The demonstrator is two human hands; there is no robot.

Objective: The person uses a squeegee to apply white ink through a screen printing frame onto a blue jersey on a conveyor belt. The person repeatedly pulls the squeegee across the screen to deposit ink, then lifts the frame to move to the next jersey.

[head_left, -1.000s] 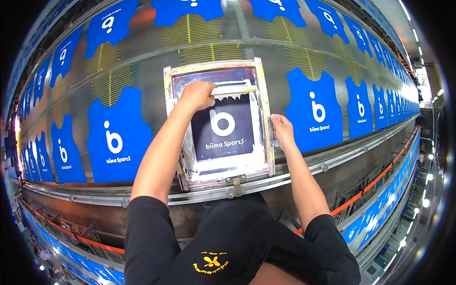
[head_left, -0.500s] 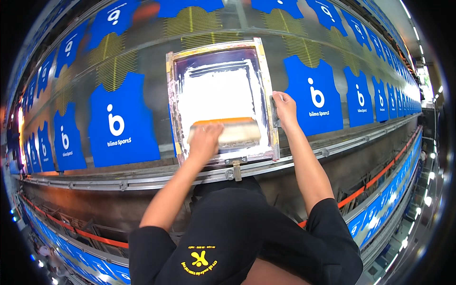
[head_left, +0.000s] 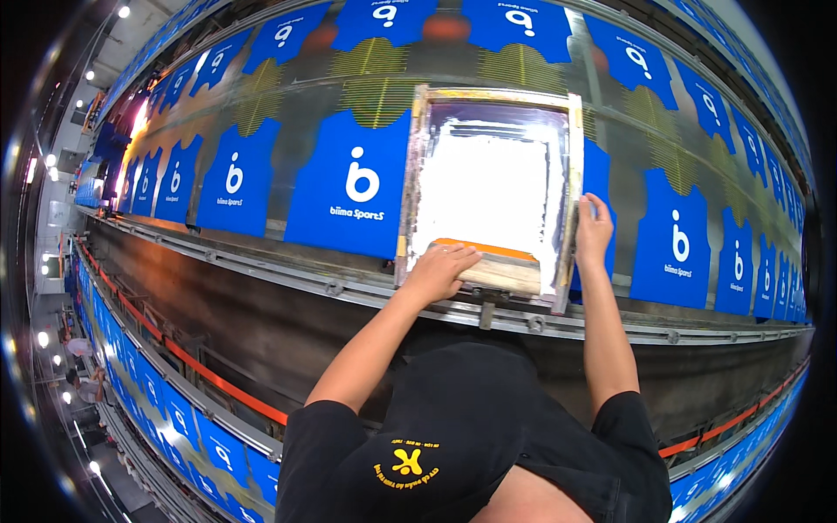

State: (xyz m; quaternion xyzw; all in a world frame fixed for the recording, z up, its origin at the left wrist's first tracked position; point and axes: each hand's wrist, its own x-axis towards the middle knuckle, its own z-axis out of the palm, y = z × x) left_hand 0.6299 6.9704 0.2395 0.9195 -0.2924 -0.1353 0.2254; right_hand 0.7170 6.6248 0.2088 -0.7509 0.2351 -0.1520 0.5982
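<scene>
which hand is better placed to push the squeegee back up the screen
Left, probably: the left hand already rests on the squeegee, while the right hand grips the frame edge.

Rectangular wooden-framed printing screen (head_left: 488,187), centre-right of frame: mesh coated white, flat on the bench (head_left: 261,261). No packages, labels or signs seen elsewhere.

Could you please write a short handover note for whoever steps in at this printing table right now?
Left hand grips the wooden squeegee at the near end of the screen frame. Right hand holds the frame's right side rail. The frame lies over a blue shirt panel on the long table, its mesh coated in white ink. Panels to the left and right already show white logos. The frame has not yet been lifted.
</scene>
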